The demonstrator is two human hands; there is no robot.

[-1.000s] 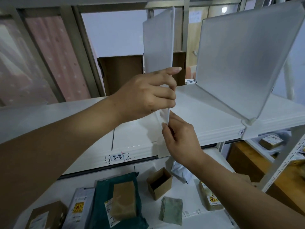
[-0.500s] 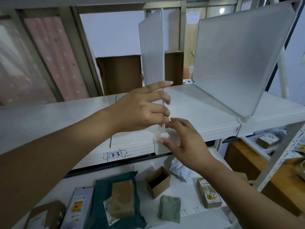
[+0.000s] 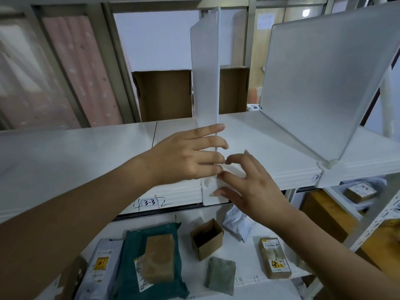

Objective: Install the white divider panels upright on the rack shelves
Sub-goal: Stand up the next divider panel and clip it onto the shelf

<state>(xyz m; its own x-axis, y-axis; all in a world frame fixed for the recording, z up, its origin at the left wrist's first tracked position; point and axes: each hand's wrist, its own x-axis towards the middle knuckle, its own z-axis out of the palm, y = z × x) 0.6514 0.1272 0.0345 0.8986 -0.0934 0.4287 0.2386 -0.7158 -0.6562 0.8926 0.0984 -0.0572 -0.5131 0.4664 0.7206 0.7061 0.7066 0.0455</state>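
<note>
A frosted white divider panel [image 3: 204, 72] stands upright on the white rack shelf [image 3: 75, 152], edge-on to me. Its white foot clip [image 3: 208, 191] hangs over the shelf's front lip. My left hand [image 3: 184, 156] lies against the panel's left face low down, with straight fingers reaching its front edge. My right hand [image 3: 255, 191] hovers at the clip with spread, relaxed fingers; the thumb tip touches the clip's front. A second divider panel [image 3: 324, 83] stands to the right, clipped at the lip by its own foot [image 3: 328, 164].
A handwritten label "3-3" [image 3: 149, 202] marks the shelf lip left of the clip. Behind the shelf stands a brown carton [image 3: 164, 94]. The lower shelf holds a teal bag [image 3: 129, 267], an open small carton [image 3: 206, 238] and a taped brown box [image 3: 275, 256].
The panel has come down onto the shelf and its clip now sits over the front lip. Both hands have loosened: my left fingers straightened, and my right hand let go of the panel's lower edge.
</note>
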